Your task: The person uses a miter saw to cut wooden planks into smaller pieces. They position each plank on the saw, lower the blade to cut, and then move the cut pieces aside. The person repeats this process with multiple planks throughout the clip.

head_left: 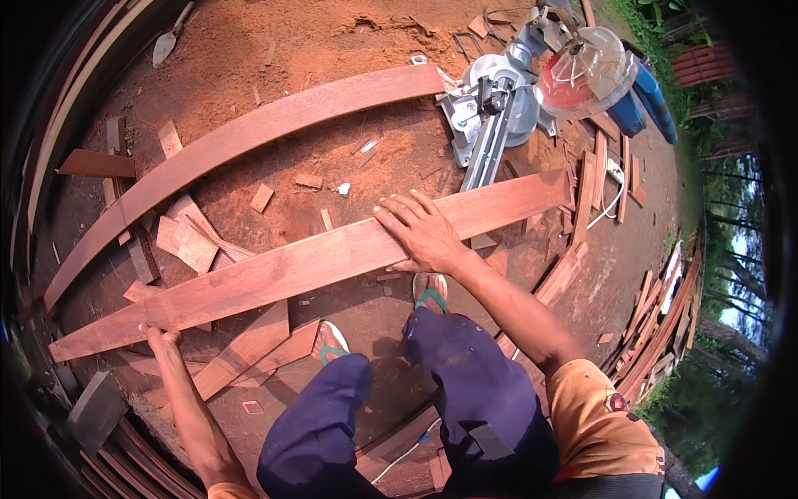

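Observation:
A long reddish-brown wooden plank (291, 264) slants across in front of me, its left end nearer and its right end farther off. My left hand (160, 337) is closed on its near edge toward the left end, the fingers mostly hidden beneath. My right hand (420, 231) grips it right of the middle, fingers laid over the upper face and thumb at the near edge. Beyond it, a second long plank (249, 137) reaches toward the miter saw (499, 100) at the far right. Neither hand touches that plank or the saw.
Short wood offcuts (187, 241) litter the reddish dirt ground. More boards (258, 349) lie by my feet. A trowel (165, 46) rests at the far left. On the right are a white power cord (613, 187), long wood strips (590, 179) and a wood pile (661, 320).

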### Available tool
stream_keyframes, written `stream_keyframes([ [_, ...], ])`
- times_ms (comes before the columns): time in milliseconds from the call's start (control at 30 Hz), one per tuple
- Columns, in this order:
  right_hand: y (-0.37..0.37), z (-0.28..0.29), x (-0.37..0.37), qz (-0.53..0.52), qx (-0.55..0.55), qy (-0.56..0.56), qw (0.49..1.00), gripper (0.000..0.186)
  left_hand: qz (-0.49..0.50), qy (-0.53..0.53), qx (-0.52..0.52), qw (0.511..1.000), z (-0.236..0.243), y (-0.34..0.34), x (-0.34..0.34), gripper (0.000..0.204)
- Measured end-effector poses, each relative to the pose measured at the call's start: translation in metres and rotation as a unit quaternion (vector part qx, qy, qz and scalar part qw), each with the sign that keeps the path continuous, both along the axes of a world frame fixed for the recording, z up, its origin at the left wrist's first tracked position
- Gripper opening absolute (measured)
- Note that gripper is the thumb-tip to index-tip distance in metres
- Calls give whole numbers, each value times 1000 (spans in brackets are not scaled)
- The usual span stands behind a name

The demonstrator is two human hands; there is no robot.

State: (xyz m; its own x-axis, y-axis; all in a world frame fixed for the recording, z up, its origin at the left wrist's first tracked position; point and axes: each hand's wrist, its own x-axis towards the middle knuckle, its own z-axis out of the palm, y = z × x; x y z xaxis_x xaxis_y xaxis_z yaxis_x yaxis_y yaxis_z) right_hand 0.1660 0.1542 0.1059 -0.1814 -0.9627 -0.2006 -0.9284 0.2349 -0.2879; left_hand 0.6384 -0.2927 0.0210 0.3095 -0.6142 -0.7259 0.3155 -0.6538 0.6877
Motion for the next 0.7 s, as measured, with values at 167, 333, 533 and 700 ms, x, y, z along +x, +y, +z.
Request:
stream_keyframes([
  [167, -18, -69, -47, 18, -37, 85, 996, 109, -40, 125, -21, 991, -33, 9, -54, 71],
  [333, 6, -105, -94, -1, -94, 174, 980, 65, -24, 93, -87, 992, -39, 29, -102, 54],
  [533, -3, -120, -101, -7, -162, 231, 959, 56, -79, 110, -132, 982, -54, 28, -123, 65],
  [700, 16, -129, -107, -38, -190, 232, 953, 54, -143, 81, -113, 980, -67, 21, -144, 62],
])
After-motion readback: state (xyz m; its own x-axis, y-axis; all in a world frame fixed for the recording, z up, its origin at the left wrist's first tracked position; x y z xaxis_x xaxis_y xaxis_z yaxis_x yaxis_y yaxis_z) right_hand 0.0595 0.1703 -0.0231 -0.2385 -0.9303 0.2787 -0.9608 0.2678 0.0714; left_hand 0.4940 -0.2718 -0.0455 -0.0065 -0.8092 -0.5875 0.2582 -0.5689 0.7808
